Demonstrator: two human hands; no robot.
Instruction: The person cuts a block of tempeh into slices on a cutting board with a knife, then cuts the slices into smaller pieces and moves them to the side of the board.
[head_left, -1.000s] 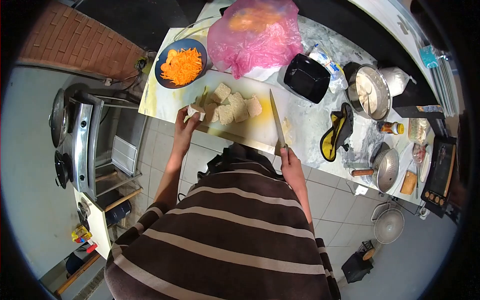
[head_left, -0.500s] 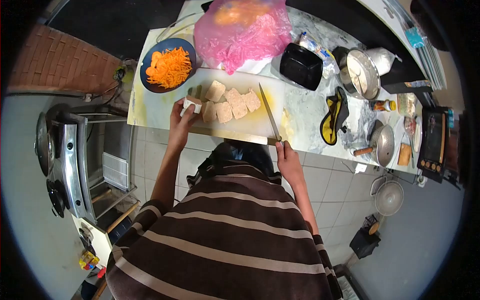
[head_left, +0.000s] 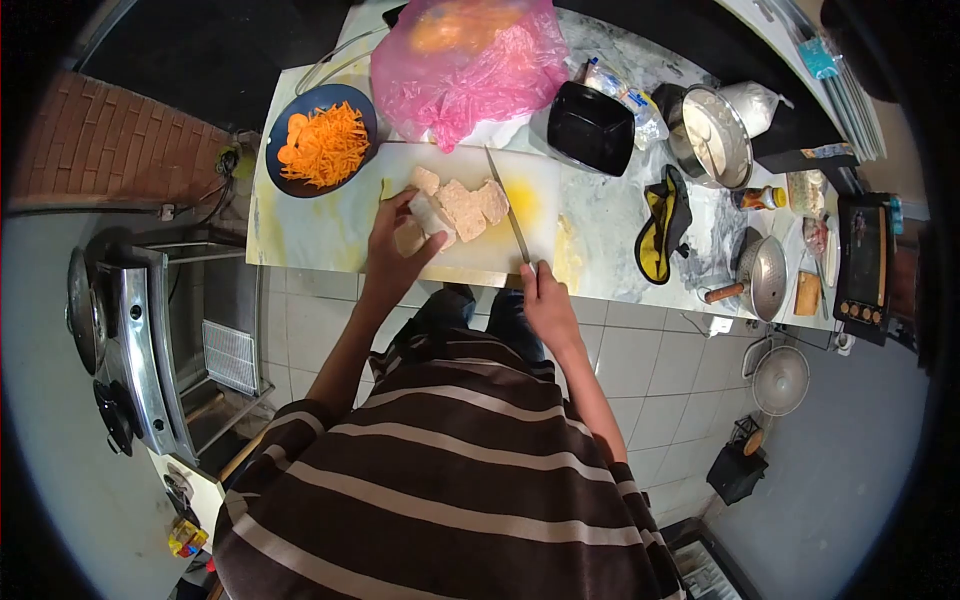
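Your left hand (head_left: 398, 250) is farther right than before, in from the board's (head_left: 535, 205) near left corner and at the pieces (head_left: 467, 212), thumb and fingers pinching a pale block (head_left: 431, 214). Your right hand (head_left: 549, 303) wraps its fingers around the knife (head_left: 512, 215) at the near edge, blade slanting toward the far edge. Carrot (head_left: 332, 145) fills a bowl (head_left: 362, 165) near the bench's (head_left: 590, 235) far left corner.

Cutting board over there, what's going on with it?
A person in a striped top is working at it. Their left hand holds a pale block beside other pale chunks on the cutting board. Their right hand holds a knife, its blade apart from that block. A bowl of orange shreds and a pink bag sit nearby.
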